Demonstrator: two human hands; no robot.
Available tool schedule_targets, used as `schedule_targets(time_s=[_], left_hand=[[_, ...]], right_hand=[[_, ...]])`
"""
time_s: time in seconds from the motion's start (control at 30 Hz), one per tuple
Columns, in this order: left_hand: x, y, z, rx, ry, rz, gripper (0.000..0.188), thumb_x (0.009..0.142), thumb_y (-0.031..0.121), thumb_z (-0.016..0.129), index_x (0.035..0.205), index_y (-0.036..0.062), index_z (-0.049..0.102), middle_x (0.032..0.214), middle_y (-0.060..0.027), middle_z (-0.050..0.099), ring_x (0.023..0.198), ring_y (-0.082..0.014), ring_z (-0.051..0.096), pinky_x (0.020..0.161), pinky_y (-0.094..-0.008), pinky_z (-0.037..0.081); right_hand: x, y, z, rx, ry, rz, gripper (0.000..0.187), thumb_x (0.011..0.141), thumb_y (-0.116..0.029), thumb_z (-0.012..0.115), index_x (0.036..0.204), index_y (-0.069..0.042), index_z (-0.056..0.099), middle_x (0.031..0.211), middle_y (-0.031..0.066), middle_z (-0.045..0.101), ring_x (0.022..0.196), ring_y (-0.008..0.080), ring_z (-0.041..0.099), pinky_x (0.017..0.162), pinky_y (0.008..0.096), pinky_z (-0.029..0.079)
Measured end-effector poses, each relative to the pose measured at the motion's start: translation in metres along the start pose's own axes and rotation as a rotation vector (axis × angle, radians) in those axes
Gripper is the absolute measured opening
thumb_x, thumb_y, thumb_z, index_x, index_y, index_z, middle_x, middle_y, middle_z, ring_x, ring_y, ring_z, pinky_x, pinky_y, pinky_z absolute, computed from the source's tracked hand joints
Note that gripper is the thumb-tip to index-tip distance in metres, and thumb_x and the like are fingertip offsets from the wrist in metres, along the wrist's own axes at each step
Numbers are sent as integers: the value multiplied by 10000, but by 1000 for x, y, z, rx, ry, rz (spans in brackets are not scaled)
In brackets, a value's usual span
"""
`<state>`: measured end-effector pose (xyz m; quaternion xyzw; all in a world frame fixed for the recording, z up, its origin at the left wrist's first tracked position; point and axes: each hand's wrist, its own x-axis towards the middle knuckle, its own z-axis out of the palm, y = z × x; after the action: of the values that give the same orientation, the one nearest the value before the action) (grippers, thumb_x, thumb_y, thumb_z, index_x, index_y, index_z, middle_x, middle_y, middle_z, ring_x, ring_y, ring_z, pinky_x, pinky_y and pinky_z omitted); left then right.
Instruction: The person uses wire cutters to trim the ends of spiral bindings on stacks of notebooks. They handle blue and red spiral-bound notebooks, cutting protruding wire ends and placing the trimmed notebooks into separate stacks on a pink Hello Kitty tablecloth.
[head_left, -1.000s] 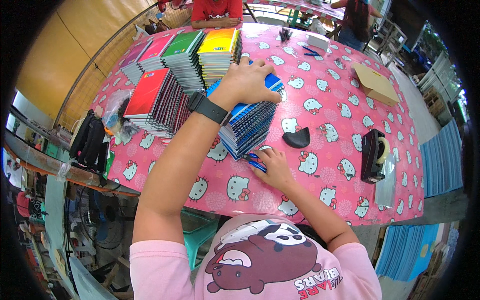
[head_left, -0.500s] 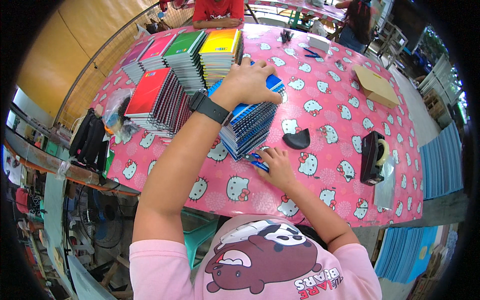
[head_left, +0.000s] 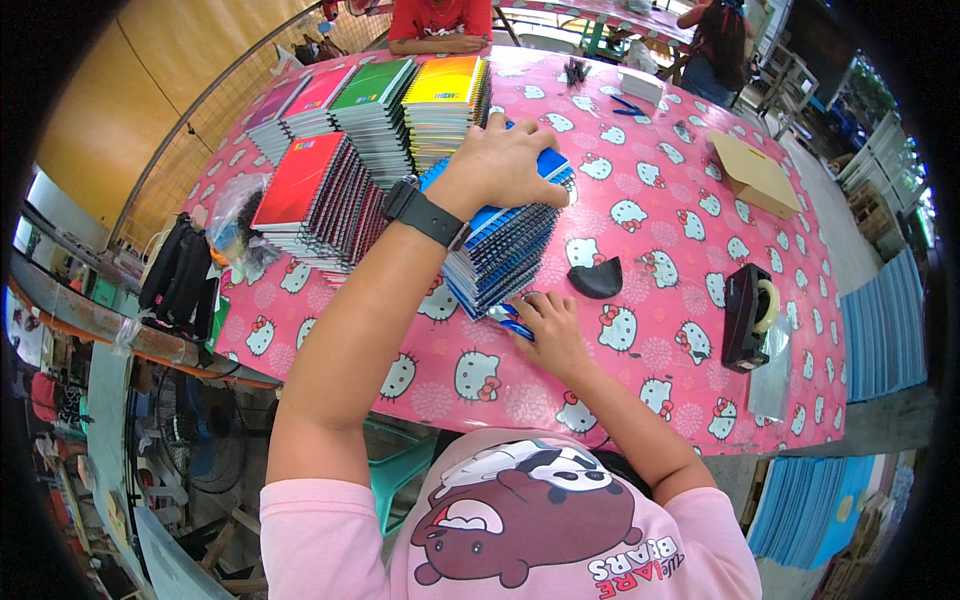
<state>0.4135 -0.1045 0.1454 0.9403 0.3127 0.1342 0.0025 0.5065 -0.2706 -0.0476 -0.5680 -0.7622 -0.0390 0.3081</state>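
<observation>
Left hand (head_left: pixel 502 168) spread on blue notebooks (head_left: pixel 500 252), right hand (head_left: pixel 550 332) curled round blue-handled pliers (head_left: pixel 516 327); plastic bag (head_left: pixel 229 207), contents indistinct

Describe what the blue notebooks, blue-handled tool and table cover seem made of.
Blue notebooks: paper pages, judging by pale layered edges; smooth covers, card or plastic; dark coils, possibly wire.
Blue-handled tool: probably smooth plastic handles, from their even, bright colour; the greyish tip suggests metal.
Table cover: likely glossy vinyl or similar plastic, since light glares off its printed surface.
</observation>
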Motion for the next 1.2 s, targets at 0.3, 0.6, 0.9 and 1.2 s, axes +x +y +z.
schedule_targets(time_s=[0.3,0.6,0.9,1.2], left_hand=[[-1,1,-1,-14,-13,0,682,634,539,652,1195,158,589,1240,-138,528,1159,-381,452,960,-464,406],[1,-2,-2,-19,-52,-4,741,637,572,639,1231,136,566,1320,-119,492,1199,-392,432,963,-505,390],[1,-1,-1,-2,-33,2,716,633,567,649,1215,156,576,1303,-133,498,1179,-394,443,960,-492,398],[2,-2,-2,-25,-49,10,791,625,587,637,1260,124,543,1326,-124,499,1215,-417,422,963,-528,382]], right_hand=[[1,12,0,1118,-532,778,332,820,-247,668,1058,-18,633,763,125,643,652,201,612,588,353,469],[-8,5,10,223,-163,241,437,756,-325,678,1094,-55,615,997,138,597,992,306,539,826,440,404],[-5,3,8,66,-128,149,484,735,-316,671,1142,-66,587,1008,116,581,998,283,521,816,429,387],[-3,-3,16,26,-76,108,436,721,-290,681,1076,-49,606,946,114,593,923,271,542,782,424,414]])
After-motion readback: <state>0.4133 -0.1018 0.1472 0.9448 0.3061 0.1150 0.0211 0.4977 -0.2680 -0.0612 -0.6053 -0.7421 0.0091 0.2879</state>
